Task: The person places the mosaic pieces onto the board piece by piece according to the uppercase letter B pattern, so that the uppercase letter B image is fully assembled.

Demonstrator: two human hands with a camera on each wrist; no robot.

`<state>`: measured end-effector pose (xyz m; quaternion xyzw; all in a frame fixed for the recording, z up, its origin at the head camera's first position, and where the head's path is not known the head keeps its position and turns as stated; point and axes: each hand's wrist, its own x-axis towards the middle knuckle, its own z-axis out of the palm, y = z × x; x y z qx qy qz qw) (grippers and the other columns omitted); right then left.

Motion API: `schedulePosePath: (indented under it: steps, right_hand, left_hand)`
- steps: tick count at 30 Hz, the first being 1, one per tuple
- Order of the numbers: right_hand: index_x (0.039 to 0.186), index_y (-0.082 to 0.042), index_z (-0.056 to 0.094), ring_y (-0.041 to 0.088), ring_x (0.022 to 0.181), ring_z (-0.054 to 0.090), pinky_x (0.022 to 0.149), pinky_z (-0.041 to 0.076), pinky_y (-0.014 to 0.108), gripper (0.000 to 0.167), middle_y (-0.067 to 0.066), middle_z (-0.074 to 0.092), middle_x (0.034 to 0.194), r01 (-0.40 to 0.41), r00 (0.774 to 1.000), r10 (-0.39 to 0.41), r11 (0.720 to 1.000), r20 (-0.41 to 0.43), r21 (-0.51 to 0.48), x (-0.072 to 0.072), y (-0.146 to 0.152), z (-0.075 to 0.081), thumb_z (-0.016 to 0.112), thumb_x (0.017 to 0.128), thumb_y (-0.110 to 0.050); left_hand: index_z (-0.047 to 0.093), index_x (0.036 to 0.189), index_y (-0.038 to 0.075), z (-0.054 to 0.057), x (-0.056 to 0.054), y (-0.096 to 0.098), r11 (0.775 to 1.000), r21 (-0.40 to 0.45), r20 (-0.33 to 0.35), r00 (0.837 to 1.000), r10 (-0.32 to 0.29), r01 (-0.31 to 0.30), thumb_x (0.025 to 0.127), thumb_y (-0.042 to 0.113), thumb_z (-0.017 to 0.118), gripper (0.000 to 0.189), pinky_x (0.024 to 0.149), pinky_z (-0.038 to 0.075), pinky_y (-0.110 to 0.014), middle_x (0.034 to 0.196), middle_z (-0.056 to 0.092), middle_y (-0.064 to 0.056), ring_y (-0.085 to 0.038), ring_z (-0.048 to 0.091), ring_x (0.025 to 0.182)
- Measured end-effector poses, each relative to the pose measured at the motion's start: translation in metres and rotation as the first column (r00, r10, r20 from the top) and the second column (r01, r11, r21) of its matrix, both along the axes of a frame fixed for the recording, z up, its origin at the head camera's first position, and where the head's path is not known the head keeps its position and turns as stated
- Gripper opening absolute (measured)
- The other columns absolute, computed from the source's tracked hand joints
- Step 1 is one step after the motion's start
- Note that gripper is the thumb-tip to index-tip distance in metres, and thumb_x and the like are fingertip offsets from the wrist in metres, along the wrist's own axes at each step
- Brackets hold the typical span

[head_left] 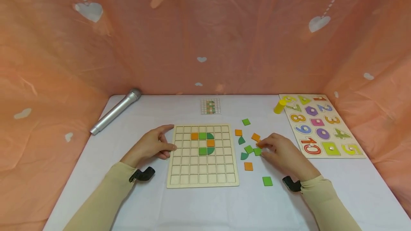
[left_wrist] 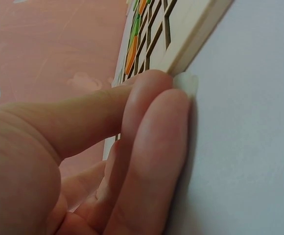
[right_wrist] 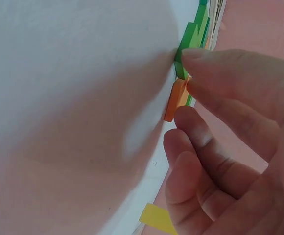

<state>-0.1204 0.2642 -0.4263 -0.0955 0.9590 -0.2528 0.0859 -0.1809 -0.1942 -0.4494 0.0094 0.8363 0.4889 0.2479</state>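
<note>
A wooden grid board (head_left: 203,179) lies flat, with several orange, green and dark green pieces set in its cells. My left hand (head_left: 153,144) holds the board's left edge. Its thumb rests at the rim, the index finger reaches the far left corner, and the other fingers curl against the side in the left wrist view. To the right of the board, my right hand (head_left: 282,154) reaches into loose tiles. There its index fingertip touches an orange tile (right_wrist: 174,100), and the thumb is at a green tile (right_wrist: 187,41). Neither tile appears lifted.
A small pattern card (head_left: 211,106) lies beyond the board. At the back left is a silver microphone (head_left: 117,111). A yellow cylinder (head_left: 280,106) stands near a number puzzle board (head_left: 324,127) on the right. Other loose pieces include a green square (head_left: 267,181) and orange square (head_left: 248,166).
</note>
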Motion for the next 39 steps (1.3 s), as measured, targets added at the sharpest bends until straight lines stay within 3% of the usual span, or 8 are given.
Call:
schedulePosePath:
  steps: [7, 19, 28, 33, 39]
  right_hand:
    - [0.118, -0.019, 0.081, 0.023, 0.109, 0.065, 0.101, 0.060, 0.054, 0.021, 0.001, 0.070, 0.117, 0.015, 1.000, -0.015, 1.000, 0.013, 0.001, 0.000, 0.000, -0.002, 0.078, 0.097, -0.015]
    - [0.118, -0.021, 0.081, 0.018, 0.102, 0.061, 0.094, 0.058, 0.044, 0.022, -0.002, 0.069, 0.112, -0.030, 0.999, 0.031, 0.999, -0.017, 0.031, 0.001, -0.002, -0.003, 0.079, 0.096, -0.015]
    - [0.112, -0.016, 0.080, 0.022, 0.109, 0.067, 0.105, 0.060, 0.055, 0.016, 0.001, 0.071, 0.116, -0.029, 1.000, 0.029, 0.999, -0.003, 0.031, 0.000, -0.003, -0.002, 0.081, 0.095, -0.016]
    - [0.111, -0.016, 0.079, 0.021, 0.105, 0.066, 0.103, 0.060, 0.051, 0.016, -0.001, 0.072, 0.111, -0.026, 1.000, 0.026, 1.000, -0.003, 0.006, -0.007, -0.021, 0.003, 0.081, 0.096, -0.019]
    - [0.111, -0.014, 0.078, 0.018, 0.098, 0.064, 0.092, 0.061, 0.039, 0.017, -0.001, 0.072, 0.110, -0.056, 0.998, 0.056, 0.998, 0.002, -0.041, -0.024, -0.063, 0.007, 0.080, 0.096, -0.020]
  left_hand:
    - [0.034, 0.170, 0.019, 0.002, 0.001, 0.001, 1.000, 0.000, 0.004, 1.000, 0.010, -0.010, 0.091, 0.018, 0.089, 0.096, 0.067, 0.068, -0.033, 0.095, 0.060, -0.013, -0.019, 0.075, 0.072]
    - [0.035, 0.170, 0.018, 0.003, 0.001, 0.001, 1.000, 0.007, -0.003, 1.000, 0.005, -0.005, 0.092, 0.017, 0.089, 0.095, 0.066, 0.068, -0.032, 0.095, 0.060, -0.013, -0.018, 0.075, 0.071]
    - [0.034, 0.170, 0.016, 0.001, 0.001, 0.000, 1.000, 0.004, -0.012, 1.000, -0.008, 0.008, 0.092, 0.015, 0.088, 0.095, 0.066, 0.068, -0.033, 0.094, 0.061, -0.014, -0.018, 0.075, 0.071]
    - [0.034, 0.170, 0.018, 0.001, 0.001, -0.001, 1.000, -0.008, -0.010, 1.000, 0.002, -0.002, 0.091, 0.018, 0.089, 0.096, 0.068, 0.068, -0.033, 0.095, 0.061, -0.014, -0.019, 0.076, 0.072]
    - [0.034, 0.170, 0.017, 0.003, 0.002, 0.000, 1.000, 0.001, -0.007, 1.000, -0.002, 0.002, 0.091, 0.018, 0.089, 0.096, 0.067, 0.068, -0.033, 0.095, 0.061, -0.013, -0.018, 0.076, 0.072]
